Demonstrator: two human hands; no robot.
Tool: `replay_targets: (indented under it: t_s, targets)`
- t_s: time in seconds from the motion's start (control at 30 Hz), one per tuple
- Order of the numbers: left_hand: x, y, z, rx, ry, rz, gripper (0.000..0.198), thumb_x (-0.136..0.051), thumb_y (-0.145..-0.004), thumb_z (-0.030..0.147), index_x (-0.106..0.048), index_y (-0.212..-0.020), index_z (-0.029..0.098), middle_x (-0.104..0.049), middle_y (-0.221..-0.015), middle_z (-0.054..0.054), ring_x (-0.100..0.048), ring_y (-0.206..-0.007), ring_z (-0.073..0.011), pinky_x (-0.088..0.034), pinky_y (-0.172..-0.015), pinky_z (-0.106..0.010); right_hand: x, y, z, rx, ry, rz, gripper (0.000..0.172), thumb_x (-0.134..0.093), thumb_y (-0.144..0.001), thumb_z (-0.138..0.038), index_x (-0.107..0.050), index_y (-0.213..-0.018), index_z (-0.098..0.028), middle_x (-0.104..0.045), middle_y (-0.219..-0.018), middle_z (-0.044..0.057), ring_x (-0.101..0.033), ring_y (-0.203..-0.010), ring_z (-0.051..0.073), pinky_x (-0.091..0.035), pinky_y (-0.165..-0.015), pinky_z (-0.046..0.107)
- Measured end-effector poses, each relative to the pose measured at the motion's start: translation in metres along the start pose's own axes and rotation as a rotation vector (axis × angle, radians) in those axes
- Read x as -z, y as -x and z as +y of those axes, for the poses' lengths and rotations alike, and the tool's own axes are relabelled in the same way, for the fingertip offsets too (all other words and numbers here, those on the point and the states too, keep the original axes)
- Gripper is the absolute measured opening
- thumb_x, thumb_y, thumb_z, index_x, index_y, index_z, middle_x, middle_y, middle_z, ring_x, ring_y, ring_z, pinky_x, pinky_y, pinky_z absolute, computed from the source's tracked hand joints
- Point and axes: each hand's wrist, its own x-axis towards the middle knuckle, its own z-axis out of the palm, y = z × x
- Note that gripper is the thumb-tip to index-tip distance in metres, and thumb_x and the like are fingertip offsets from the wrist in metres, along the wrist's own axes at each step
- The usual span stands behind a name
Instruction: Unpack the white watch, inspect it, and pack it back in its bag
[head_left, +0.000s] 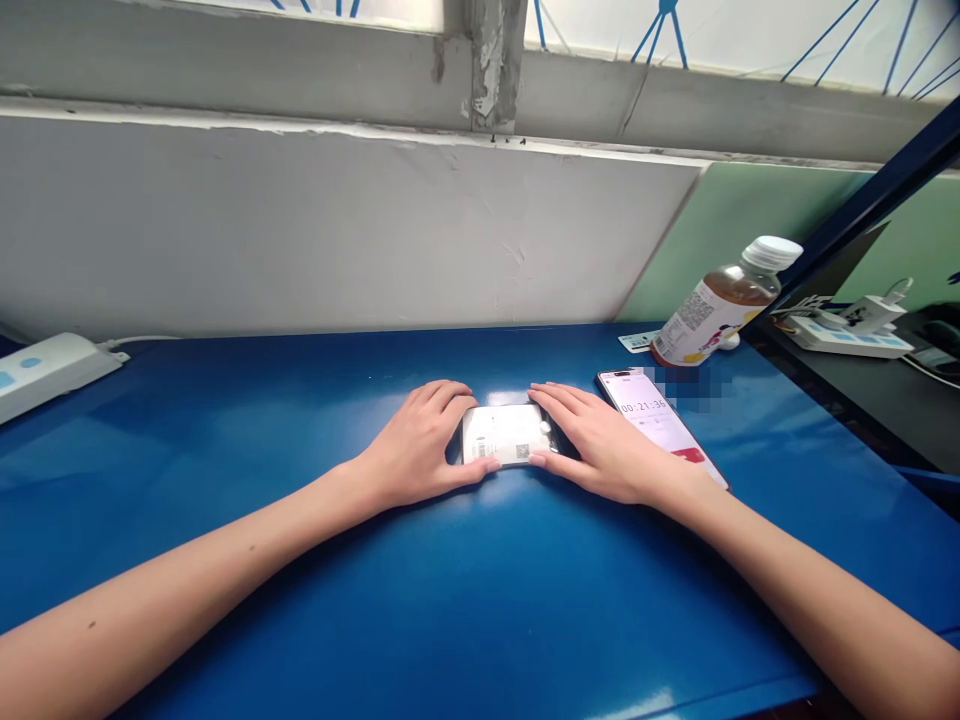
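A small flat white packet (504, 432), with a printed barcode and a square code, lies on the blue tabletop (450, 600). Clear shiny wrapping shows at its right end. My left hand (427, 440) is closed around its left end, thumb on the near edge and fingers at the far corner. On the opposite end, my right hand (592, 440) grips it the same way. The undersides of the fingers are hidden. Partly behind my right wrist lies a phone (652, 410) with a running timer on its screen.
Back right stands a bottle (712, 310) of brown drink with a white cap, near a small card (636, 342). A white power strip (56, 372) sits at the left edge, another power strip (855, 332) beyond the right edge. A pale wall (337, 230) borders the back.
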Motion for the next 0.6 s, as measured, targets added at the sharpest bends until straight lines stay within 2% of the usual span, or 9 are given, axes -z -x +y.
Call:
replay_targets:
  t_s: [0.17, 0.4, 0.47, 0.6]
  targets:
    - [0.0, 0.001, 0.001, -0.05, -0.011, -0.075, 0.072, -0.061, -0.087, 0.062, -0.052, -0.137, 0.012, -0.051, -0.142, -0.022, -0.043, -0.136, -0.0409, -0.038, -0.111, -0.057, -0.01, -0.002, -0.003, 0.02, -0.013, 0.036, 0.062, -0.041, -0.101, -0.051, -0.045, -0.145, -0.008, -0.05, -0.151, 0.019, -0.041, -0.142, 0.036, -0.04, -0.115, 0.055]
    - [-0.001, 0.0, -0.001, -0.053, 0.0, -0.064, 0.068, -0.06, -0.088, 0.06, -0.055, -0.133, 0.01, -0.052, -0.14, -0.023, -0.044, -0.134, -0.0413, -0.039, -0.109, -0.057, -0.012, -0.002, -0.003, 0.021, -0.029, 0.058, 0.049, -0.032, -0.104, -0.03, -0.049, -0.143, -0.006, -0.053, -0.148, 0.018, -0.044, -0.141, 0.033, -0.041, -0.115, 0.052]
    - [-0.001, 0.0, -0.001, -0.054, 0.005, -0.062, 0.064, -0.061, -0.088, 0.058, -0.056, -0.132, 0.011, -0.053, -0.14, -0.022, -0.044, -0.134, -0.0405, -0.039, -0.109, -0.056, -0.013, -0.001, -0.002, 0.011, -0.059, 0.067, 0.048, -0.034, -0.102, -0.024, -0.046, -0.146, -0.007, -0.053, -0.148, 0.018, -0.046, -0.14, 0.032, -0.044, -0.113, 0.051]
    - [-0.002, 0.0, -0.001, -0.064, 0.029, -0.05, 0.058, -0.063, -0.088, 0.056, -0.058, -0.128, 0.014, -0.055, -0.139, -0.019, -0.045, -0.134, -0.0394, -0.039, -0.11, -0.055, -0.015, 0.0, 0.0, -0.006, -0.112, 0.068, 0.059, -0.038, -0.098, -0.016, -0.029, -0.156, -0.014, -0.051, -0.15, 0.018, -0.046, -0.141, 0.029, -0.049, -0.108, 0.05]
